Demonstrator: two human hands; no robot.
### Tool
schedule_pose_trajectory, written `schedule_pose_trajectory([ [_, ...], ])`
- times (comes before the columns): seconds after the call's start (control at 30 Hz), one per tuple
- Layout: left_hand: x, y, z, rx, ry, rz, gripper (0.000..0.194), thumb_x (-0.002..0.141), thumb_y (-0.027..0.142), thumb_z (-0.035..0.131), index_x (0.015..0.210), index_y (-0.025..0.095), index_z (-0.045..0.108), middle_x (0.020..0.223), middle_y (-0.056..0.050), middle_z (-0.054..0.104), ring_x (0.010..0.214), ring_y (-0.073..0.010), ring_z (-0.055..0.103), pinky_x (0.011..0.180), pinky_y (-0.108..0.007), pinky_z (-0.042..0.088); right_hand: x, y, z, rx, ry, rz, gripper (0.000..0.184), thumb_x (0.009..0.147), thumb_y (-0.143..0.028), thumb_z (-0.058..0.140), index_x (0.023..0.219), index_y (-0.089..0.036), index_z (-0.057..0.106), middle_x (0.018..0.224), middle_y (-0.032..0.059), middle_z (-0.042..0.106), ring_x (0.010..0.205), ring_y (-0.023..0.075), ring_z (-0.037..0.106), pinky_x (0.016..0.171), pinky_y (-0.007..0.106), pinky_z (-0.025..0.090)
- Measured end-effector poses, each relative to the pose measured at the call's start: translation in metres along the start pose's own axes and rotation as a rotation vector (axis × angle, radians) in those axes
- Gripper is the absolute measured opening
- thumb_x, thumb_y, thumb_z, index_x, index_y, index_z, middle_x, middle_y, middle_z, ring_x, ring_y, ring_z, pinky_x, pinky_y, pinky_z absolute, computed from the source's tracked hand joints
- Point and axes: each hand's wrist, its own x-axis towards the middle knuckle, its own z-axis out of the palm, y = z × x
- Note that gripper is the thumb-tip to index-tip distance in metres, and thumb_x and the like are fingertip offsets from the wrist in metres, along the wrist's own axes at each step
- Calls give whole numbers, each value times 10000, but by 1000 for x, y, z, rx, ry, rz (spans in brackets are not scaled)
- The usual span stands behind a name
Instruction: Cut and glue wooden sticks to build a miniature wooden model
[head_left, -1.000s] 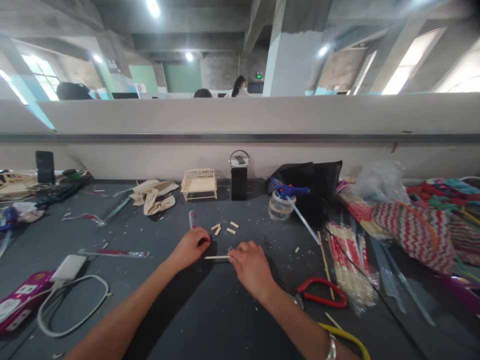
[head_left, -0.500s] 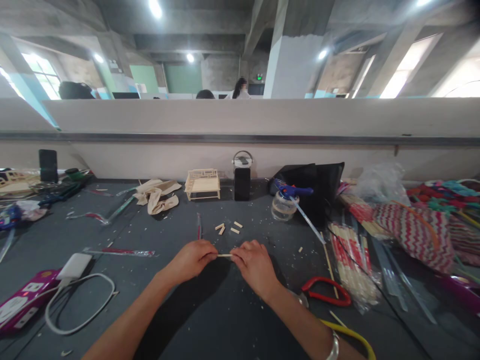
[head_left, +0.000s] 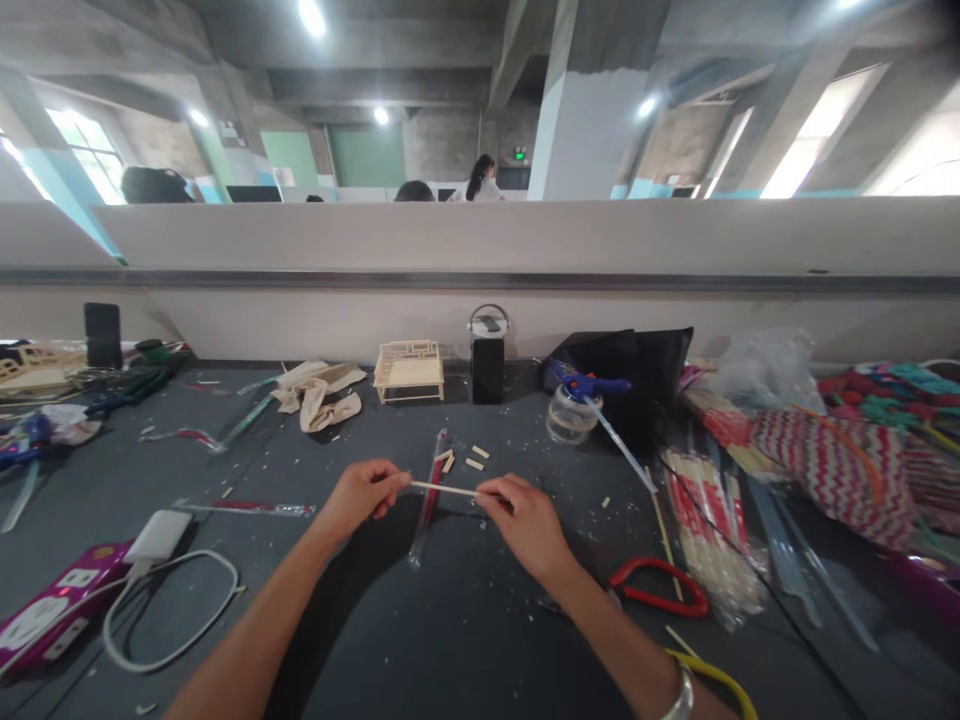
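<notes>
Between my two hands a thin wooden stick (head_left: 444,488) is held level above the dark table. My left hand (head_left: 365,492) pinches its left end, and my right hand (head_left: 523,522) pinches the right end. Below the stick lies a clear plastic wrapper with a red strip (head_left: 429,508). Just beyond it are several short cut wooden pieces (head_left: 475,463). Farther back stands a miniature wooden bench (head_left: 409,372) built from sticks. By my right forearm lie red-handled pliers (head_left: 664,585), partly hidden by the arm.
A blue glue gun (head_left: 592,385) rests on a glass jar (head_left: 571,418) at the back right. Bundled sticks (head_left: 709,525) lie on the right. A phone (head_left: 487,370) stands at the back. On the left are a purple power strip (head_left: 64,605), a white charger (head_left: 159,536) and beige cloth (head_left: 319,392).
My hands have moved apart and slightly up, showing more of the stick between them. The red-striped wrapper, mostly hidden before, is now in plain sight.
</notes>
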Motion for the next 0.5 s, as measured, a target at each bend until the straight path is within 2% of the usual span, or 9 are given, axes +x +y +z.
schedule_pose_trajectory([
  [0.13,0,1,-1,-186,62,13,351,747,482,618,633,153,583,460,55,480,364,-58,386,385,-186,297,0,-1,2,122,28,33,167,864,-289,547,793,-215,679,768,-7,681,705,139,610,665,233,422],
  [0.33,-1,1,0,-467,-60,38,313,724,447,663,812,147,649,631,8,591,484,-97,525,500,-236,446,-1,-3,0,194,45,79,193,839,-331,535,787,-211,676,736,-9,694,666,146,619,637,235,437],
  [0.4,0,1,1,-430,-48,42,319,716,445,665,828,146,655,656,-7,613,510,-111,550,532,-251,461,-1,-4,-1,191,68,82,192,837,-333,535,781,-213,674,736,-8,694,667,148,621,643,238,440],
  [0.5,0,2,4,-222,51,56,286,711,449,651,727,164,635,593,15,590,458,-101,519,484,-225,407,-1,-5,-2,191,93,80,203,839,-347,528,786,-215,673,741,-4,696,668,153,624,650,247,448],
])
